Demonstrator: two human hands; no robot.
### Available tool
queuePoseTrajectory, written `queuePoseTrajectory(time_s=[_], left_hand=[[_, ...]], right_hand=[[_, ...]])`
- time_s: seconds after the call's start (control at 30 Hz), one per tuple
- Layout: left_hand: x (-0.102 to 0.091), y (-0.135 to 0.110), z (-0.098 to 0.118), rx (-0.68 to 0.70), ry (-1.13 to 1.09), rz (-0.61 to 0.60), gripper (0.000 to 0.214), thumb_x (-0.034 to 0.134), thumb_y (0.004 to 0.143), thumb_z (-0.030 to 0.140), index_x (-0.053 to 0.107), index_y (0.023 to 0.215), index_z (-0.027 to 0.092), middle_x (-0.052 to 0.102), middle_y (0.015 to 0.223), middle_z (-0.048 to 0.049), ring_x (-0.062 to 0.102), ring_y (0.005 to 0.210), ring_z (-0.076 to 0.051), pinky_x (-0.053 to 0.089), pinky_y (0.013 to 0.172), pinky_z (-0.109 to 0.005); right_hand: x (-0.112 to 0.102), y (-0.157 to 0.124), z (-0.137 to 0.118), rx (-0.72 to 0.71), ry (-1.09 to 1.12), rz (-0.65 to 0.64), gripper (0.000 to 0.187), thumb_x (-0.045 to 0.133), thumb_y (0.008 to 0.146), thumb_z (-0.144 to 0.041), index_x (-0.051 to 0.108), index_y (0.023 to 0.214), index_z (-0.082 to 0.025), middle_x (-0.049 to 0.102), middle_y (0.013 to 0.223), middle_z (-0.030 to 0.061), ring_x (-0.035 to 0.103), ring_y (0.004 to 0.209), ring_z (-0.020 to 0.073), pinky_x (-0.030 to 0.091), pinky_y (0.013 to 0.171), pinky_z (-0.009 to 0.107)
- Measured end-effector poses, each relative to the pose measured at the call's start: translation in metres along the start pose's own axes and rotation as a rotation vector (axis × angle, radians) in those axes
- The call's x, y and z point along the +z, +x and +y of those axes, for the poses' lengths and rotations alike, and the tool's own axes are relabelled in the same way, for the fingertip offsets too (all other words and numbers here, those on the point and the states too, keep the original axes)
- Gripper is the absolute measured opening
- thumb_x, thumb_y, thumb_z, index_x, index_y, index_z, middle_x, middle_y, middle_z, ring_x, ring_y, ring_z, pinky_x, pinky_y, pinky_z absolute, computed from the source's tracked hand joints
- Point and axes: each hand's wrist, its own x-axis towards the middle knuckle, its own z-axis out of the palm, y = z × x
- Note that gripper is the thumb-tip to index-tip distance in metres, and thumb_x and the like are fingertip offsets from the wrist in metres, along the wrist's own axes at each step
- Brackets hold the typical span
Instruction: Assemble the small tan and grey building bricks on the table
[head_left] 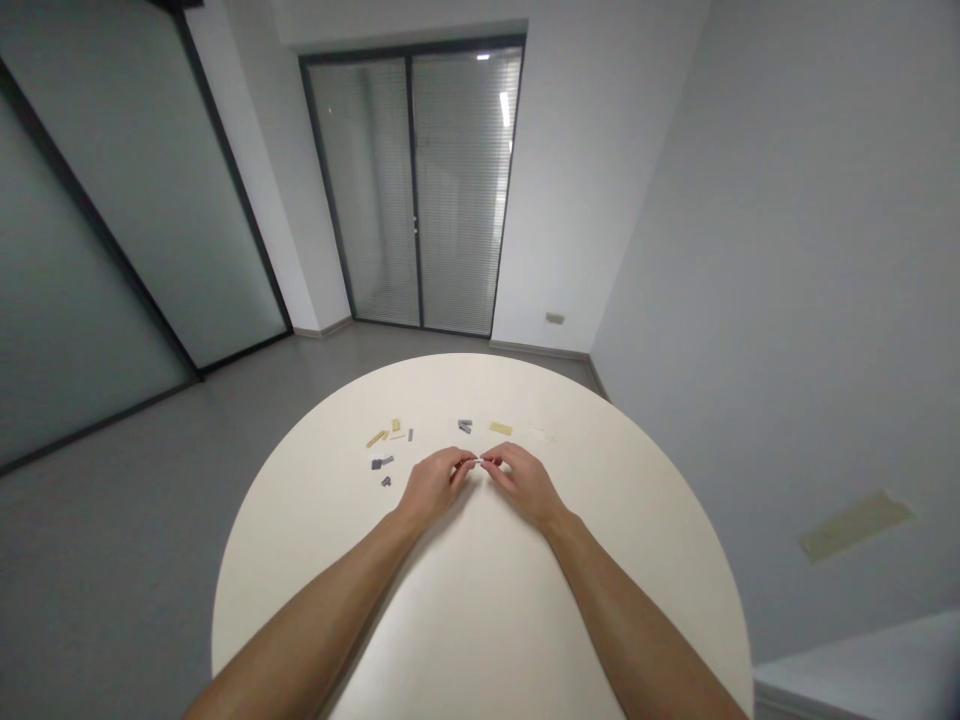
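Note:
Both my hands meet over the middle of the round table, pinching a small white piece (478, 461) between them. My left hand (439, 478) is closed on its left end, thumb and fingertips together. On the other end, my right hand (525, 484) is closed in a similar pinch. The piece is mostly covered by fingertips, so its exact kind cannot be made out. Just beyond the hands lie small grey pieces (465, 426) and a flat yellow piece (501, 428), which look like toy building bricks.
The round cream table (480, 600) carries more small pieces at left: tan strips (376, 438), a yellow block (396, 425), dark grey pieces (377, 464) and a small dark cluster (386, 481). Faint pale pieces (541, 434) lie at right. Glass doors (416, 190) stand behind.

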Motion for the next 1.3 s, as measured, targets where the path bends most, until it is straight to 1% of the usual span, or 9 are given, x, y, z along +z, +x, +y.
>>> queuePoseTrajectory(time_s=[0.43,0.63,0.73,0.83,0.9,1.03,1.13,1.2,1.3], left_hand=[[0.000,0.000,-0.001,-0.028,0.022,-0.042,0.026,0.045,0.096,0.027,0.069,0.104,0.024,0.073,0.103,-0.0010,0.066,0.092,-0.018,0.048,0.080,-0.027],[0.004,0.000,-0.002,-0.055,0.066,-0.053,0.027,0.043,0.097,0.030,0.069,0.100,0.024,0.073,0.099,-0.0016,0.065,0.089,-0.018,0.048,0.076,-0.028],[0.008,-0.001,-0.007,-0.051,0.112,-0.021,0.026,0.045,0.096,0.031,0.068,0.103,0.022,0.072,0.103,-0.0044,0.063,0.097,-0.021,0.049,0.085,-0.032],[0.012,-0.003,-0.013,0.029,0.178,0.010,0.024,0.051,0.092,0.026,0.065,0.111,0.018,0.066,0.119,-0.0090,0.056,0.116,-0.024,0.044,0.102,-0.038],[0.013,-0.004,-0.015,0.073,0.224,0.006,0.024,0.053,0.091,0.022,0.064,0.112,0.018,0.061,0.127,-0.0108,0.050,0.124,-0.025,0.040,0.107,-0.040],[0.014,-0.005,-0.016,0.092,0.267,-0.015,0.024,0.052,0.091,0.020,0.063,0.112,0.018,0.059,0.129,-0.0117,0.048,0.126,-0.025,0.040,0.109,-0.041],[0.013,-0.005,-0.016,0.095,0.267,-0.018,0.024,0.051,0.091,0.021,0.063,0.112,0.018,0.058,0.130,-0.0126,0.048,0.126,-0.026,0.040,0.109,-0.042],[0.013,-0.005,-0.015,0.100,0.267,-0.023,0.024,0.050,0.092,0.021,0.062,0.112,0.017,0.058,0.130,-0.0129,0.048,0.126,-0.026,0.040,0.109,-0.042],[0.013,-0.005,-0.015,0.103,0.268,-0.032,0.024,0.050,0.092,0.021,0.062,0.113,0.018,0.059,0.129,-0.0122,0.047,0.127,-0.026,0.039,0.109,-0.042]], right_hand=[[0.000,-0.001,-0.001,0.023,0.036,0.008,0.012,0.058,0.093,-0.025,0.067,0.101,-0.024,0.071,0.096,0.0014,0.064,0.086,0.0153,0.048,0.083,0.029],[-0.001,0.000,-0.001,0.016,0.029,-0.033,0.013,0.058,0.093,-0.022,0.069,0.099,-0.024,0.072,0.096,0.0022,0.064,0.090,0.0166,0.048,0.085,0.031],[0.000,-0.001,0.002,0.049,-0.009,-0.049,0.013,0.059,0.092,-0.023,0.070,0.100,-0.024,0.072,0.097,0.0025,0.064,0.092,0.0171,0.048,0.085,0.031],[0.002,-0.002,0.005,0.100,-0.054,-0.061,0.012,0.061,0.091,-0.023,0.070,0.099,-0.023,0.072,0.098,0.0025,0.063,0.094,0.0176,0.048,0.086,0.032],[0.003,-0.003,0.007,0.122,-0.085,-0.077,0.012,0.061,0.091,-0.023,0.070,0.097,-0.023,0.072,0.097,0.0028,0.063,0.095,0.0182,0.047,0.087,0.032],[0.005,-0.002,0.007,0.145,-0.135,-0.101,0.012,0.060,0.091,-0.025,0.070,0.096,-0.022,0.072,0.096,0.0037,0.062,0.096,0.0190,0.047,0.086,0.032],[0.005,-0.002,0.006,0.146,-0.162,-0.096,0.015,0.059,0.091,-0.025,0.070,0.101,-0.021,0.072,0.099,0.0048,0.062,0.098,0.0193,0.047,0.089,0.032],[0.003,-0.003,0.006,0.128,-0.170,-0.101,0.018,0.059,0.091,-0.025,0.069,0.106,-0.021,0.071,0.102,0.0050,0.062,0.099,0.0189,0.047,0.090,0.032],[0.001,-0.003,0.005,0.067,-0.197,-0.158,0.017,0.056,0.094,-0.025,0.070,0.103,-0.023,0.071,0.103,0.0035,0.061,0.100,0.0179,0.046,0.091,0.032]])
